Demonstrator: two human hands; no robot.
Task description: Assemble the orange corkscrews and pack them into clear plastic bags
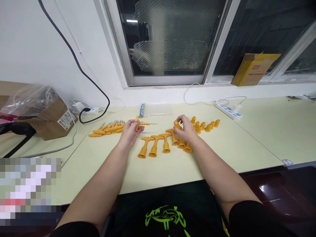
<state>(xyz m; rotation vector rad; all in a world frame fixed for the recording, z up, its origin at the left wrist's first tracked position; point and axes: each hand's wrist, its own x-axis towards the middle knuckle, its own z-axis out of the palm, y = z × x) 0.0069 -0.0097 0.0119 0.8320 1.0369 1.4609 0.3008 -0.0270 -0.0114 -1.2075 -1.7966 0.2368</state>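
Note:
My left hand (131,131) is closed around the yellow T-handle of a corkscrew (144,123), whose metal spiral points right. In my right hand (185,127) is a yellow bell-shaped sleeve (177,125), pinched between thumb and fingers, apart from the spiral tip. Left of my left hand lies a pile of yellow corkscrew handles (108,130) with bare spirals. Several assembled corkscrews (155,146), each handle joined to a flared sleeve, lie in a row between and below my hands. Several loose yellow sleeves (207,126) stand right of my right hand.
A clear plastic bag (156,111) lies behind my hands. One power strip (229,111) is at the back right, another (90,111) at the back left near a black cable (76,61). An open cardboard box (59,115) sits at the left; a yellow carton (255,69) leans by the window.

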